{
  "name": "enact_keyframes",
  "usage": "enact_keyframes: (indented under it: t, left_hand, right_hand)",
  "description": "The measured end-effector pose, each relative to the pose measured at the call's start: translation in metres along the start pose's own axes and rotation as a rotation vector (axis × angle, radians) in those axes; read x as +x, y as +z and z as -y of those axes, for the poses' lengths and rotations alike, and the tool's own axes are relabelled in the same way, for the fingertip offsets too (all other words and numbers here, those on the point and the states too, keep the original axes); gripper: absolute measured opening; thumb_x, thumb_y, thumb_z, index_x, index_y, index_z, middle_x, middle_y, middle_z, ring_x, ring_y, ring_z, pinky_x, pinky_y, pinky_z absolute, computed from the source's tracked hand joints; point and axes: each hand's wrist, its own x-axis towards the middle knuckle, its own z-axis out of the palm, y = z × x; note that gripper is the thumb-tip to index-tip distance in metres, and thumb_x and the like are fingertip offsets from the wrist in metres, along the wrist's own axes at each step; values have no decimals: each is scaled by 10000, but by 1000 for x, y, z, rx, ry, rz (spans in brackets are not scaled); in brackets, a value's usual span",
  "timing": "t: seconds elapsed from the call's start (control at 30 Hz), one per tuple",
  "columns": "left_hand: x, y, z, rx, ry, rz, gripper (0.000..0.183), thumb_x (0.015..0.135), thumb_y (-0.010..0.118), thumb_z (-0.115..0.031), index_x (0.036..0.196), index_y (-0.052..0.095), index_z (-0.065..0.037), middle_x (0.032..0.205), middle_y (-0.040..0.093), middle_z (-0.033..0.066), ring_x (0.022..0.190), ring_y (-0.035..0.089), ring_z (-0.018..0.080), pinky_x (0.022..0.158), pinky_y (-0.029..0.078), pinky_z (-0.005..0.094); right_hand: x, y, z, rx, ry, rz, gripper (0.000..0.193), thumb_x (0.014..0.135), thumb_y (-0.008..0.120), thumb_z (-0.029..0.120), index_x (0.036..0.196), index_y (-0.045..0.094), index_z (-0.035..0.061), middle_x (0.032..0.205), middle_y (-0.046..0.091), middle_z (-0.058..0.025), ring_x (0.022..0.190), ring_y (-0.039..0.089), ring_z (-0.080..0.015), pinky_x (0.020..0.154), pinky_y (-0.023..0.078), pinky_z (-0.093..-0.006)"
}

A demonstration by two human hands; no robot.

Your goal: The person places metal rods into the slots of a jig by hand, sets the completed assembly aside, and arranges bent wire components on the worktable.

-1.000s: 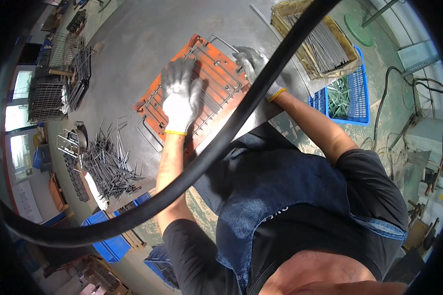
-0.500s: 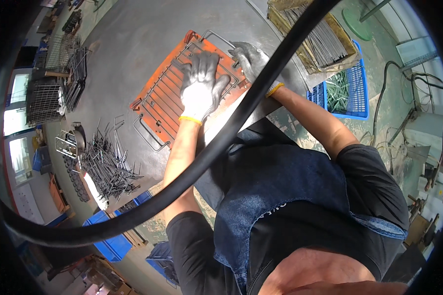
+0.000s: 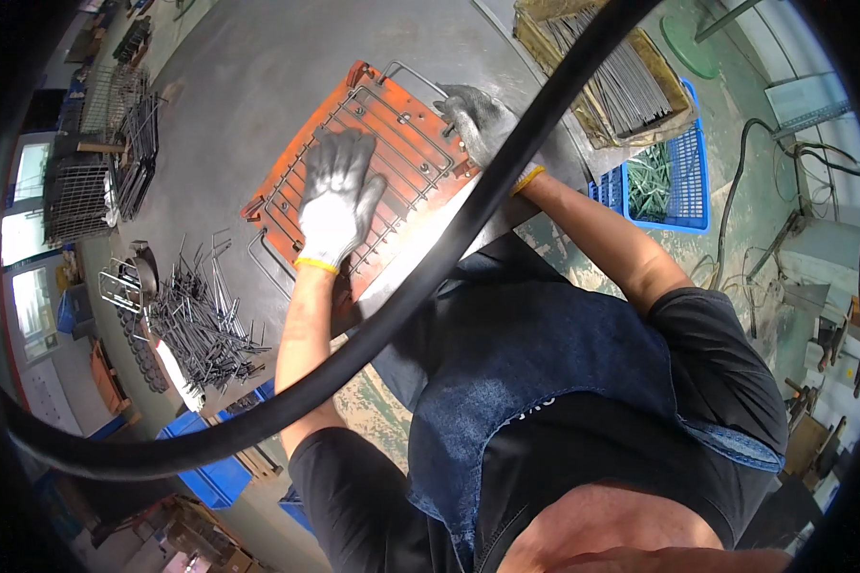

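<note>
An orange jig plate point(image 3: 301, 134) lies tilted on the grey metal table, with a dark wire rack point(image 3: 416, 164) of parallel bars set on it. My left hand point(image 3: 339, 191), in a grey-and-white work glove, rests flat over the rack's left part with the fingers stretched out. At the right end, my gloved right hand point(image 3: 483, 119) has its fingers bent around the bent-wire handle point(image 3: 411, 72). Part of that hand's grip is hidden. Another wire handle point(image 3: 266, 258) sticks out at the left end of the plate.
A thick black cable point(image 3: 373, 329) curves across the view. Loose dark metal rods point(image 3: 205, 325) lie piled at the table's left edge. At the right stand a box of straight rods point(image 3: 631, 91) and a blue crate point(image 3: 690, 181) with green pieces. Wire grids point(image 3: 76, 196) stand far left.
My left hand has slid left along the rack, baring more of its bars in the middle. My right hand stays at the right-end handle. The view has shifted slightly.
</note>
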Motion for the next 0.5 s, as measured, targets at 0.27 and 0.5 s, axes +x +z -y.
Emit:
enact_keyframes:
  t: [0.27, 0.5]
  left_hand:
    - [-33, -5, 37, -53, -149, -280, 422, 923, 504, -288, 1294, 524, -89, 1351, 475, 158, 1323, 350, 377, 1119, 236, 493]
    - [-22, -8, 5, 14, -69, 9, 520, 876, 540, -342, 1324, 457, -90, 1346, 445, 157, 1267, 390, 354, 1105, 267, 466]
  right_hand:
    - [9, 14, -3, -38, -80, -184, 468, 949, 386, 485, 1192, 594, 143, 906, 690, -66, 867, 660, -221, 816, 500, -356]
    - [-5, 7, 18, 26, -89, -121, 450, 965, 406, 435, 1218, 551, 93, 974, 662, -97, 648, 671, -191, 682, 538, -344]
